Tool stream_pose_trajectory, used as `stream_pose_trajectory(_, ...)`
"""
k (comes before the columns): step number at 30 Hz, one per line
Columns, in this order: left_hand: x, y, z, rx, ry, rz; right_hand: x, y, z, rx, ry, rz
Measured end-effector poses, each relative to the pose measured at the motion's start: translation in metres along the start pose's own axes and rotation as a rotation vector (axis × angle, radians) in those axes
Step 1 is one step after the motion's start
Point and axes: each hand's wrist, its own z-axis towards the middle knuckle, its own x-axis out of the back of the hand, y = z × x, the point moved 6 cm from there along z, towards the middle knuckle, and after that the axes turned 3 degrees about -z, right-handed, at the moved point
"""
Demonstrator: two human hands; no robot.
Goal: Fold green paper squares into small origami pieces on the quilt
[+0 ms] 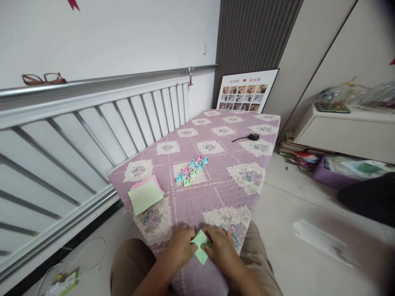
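Observation:
A green folded paper (201, 251), diamond-shaped with a crease down its lower half, lies at the near end of the table between my hands. My left hand (181, 244) pinches its left corner, thumb on top. On the right corner, my right hand (220, 243) is closed with its thumb pressing the paper. Farther up the cloth stand several small folded paper pieces (193, 173) in blue, pink and green, set in rows. To their left is a stack of square sheets (146, 198), pale green on top with pink beneath.
The table (212, 185) has a purple floral cloth. A black tape measure (253, 136) lies toward its far right. A white radiator (138, 119) borders the left side, with glasses (45, 79) on the pipe above. A photo board (247, 92) leans behind.

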Motion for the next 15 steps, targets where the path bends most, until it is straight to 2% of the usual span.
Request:
stream_pose_trajectory(4, 0.0, -0.001, -0.001, 0.006, -0.023, -0.064, -0.001, -0.002, 0.004, 0.076, -0.087, 0.001)
stream_pose_trajectory(9, 0.005, -0.002, -0.005, 0.003, -0.031, -0.139, 0.002, -0.008, 0.008, 0.142, -0.1, 0.009)
stream_pose_trajectory(12, 0.015, 0.001, -0.007, -0.021, 0.007, -0.146, 0.007, -0.015, 0.011, 0.192, -0.077, -0.002)
stream_pose_trajectory(15, 0.026, 0.006, -0.01, -0.088, 0.076, -0.058, 0.016, -0.026, 0.013, 0.293, 0.006, -0.064)
